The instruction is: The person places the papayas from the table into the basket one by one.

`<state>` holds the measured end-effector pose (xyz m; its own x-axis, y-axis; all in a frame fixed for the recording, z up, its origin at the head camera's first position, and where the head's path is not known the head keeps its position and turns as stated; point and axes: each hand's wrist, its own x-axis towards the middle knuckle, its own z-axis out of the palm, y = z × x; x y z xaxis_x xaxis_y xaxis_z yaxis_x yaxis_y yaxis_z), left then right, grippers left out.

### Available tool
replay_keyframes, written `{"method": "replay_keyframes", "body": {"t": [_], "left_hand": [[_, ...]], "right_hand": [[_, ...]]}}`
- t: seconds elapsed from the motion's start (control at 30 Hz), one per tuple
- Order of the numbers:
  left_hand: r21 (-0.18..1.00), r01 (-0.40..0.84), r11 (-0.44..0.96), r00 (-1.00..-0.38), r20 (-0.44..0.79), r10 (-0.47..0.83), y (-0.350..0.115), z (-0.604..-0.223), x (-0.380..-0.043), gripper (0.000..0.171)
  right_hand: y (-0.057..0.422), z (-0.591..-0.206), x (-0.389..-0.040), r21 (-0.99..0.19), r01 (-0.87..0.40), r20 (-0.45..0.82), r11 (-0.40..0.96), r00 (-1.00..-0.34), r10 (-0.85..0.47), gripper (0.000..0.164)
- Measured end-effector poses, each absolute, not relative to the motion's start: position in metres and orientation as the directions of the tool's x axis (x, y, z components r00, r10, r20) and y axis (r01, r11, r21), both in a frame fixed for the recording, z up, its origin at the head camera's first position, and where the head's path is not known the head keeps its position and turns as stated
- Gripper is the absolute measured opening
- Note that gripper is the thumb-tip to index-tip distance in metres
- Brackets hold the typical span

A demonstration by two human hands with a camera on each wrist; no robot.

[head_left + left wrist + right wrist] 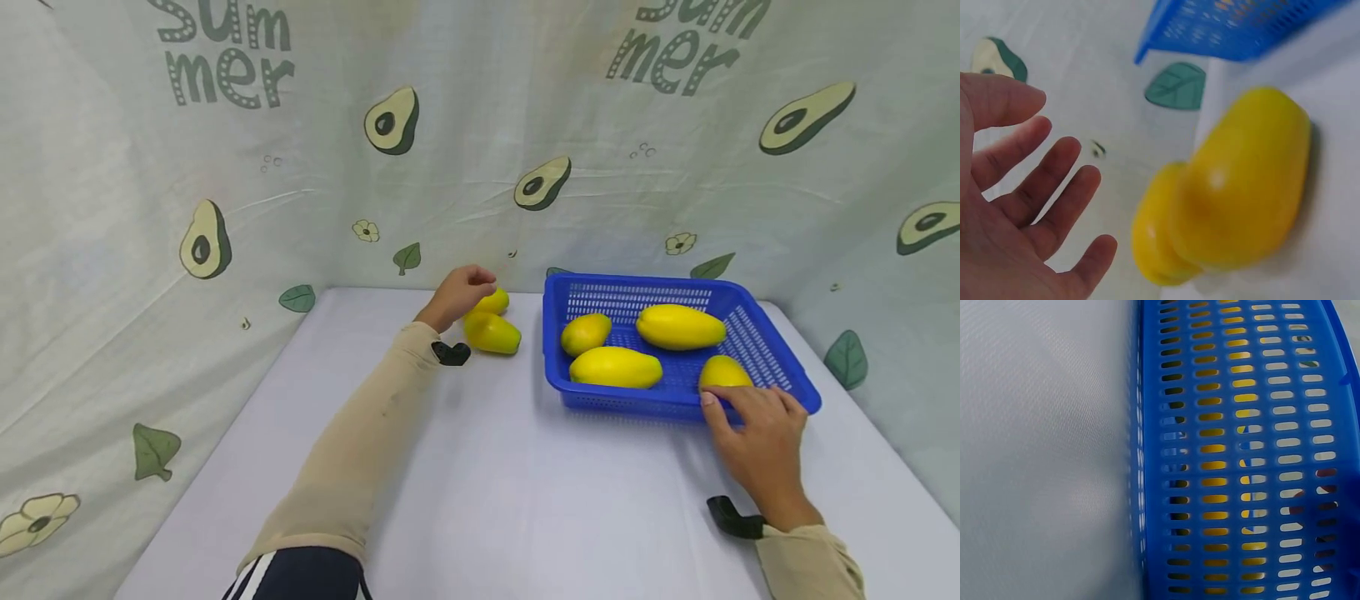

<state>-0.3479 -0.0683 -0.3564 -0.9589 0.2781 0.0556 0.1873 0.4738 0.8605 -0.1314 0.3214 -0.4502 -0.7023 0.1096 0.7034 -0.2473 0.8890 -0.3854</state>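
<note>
Filling the worktop's (525, 508) two o'clock, the blue basket (622, 402) looks steadied by the right hand (765, 446) gripping its rim; the left hand (457, 296), fingers apart, hangs empty beside two yellow fruits (493, 333) at twelve; walls pen four more fruits (681, 327).

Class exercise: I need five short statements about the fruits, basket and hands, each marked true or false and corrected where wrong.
1. Four yellow fruits show inside the blue basket. True.
2. The left hand grips a fruit. False: its fingers hold nothing.
3. Two loose fruits lie outside the basket. True.
4. The right hand is at the basket's far rim. False: near rim.
5. The basket's walls are solid. False: they are slotted.
</note>
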Motion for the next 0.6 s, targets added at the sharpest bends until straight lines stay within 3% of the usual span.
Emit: {"method": "replay_keyframes", "body": {"t": [0.6], "left_hand": [[0.840,0.152,0.521,-0.971,0.027,0.239,-0.097,-0.419,-0.345,0.049]], "right_hand": [[0.320,-0.451,-0.132,-0.384,-0.232,0.699,0.894,-0.706,0.117,0.025]]}}
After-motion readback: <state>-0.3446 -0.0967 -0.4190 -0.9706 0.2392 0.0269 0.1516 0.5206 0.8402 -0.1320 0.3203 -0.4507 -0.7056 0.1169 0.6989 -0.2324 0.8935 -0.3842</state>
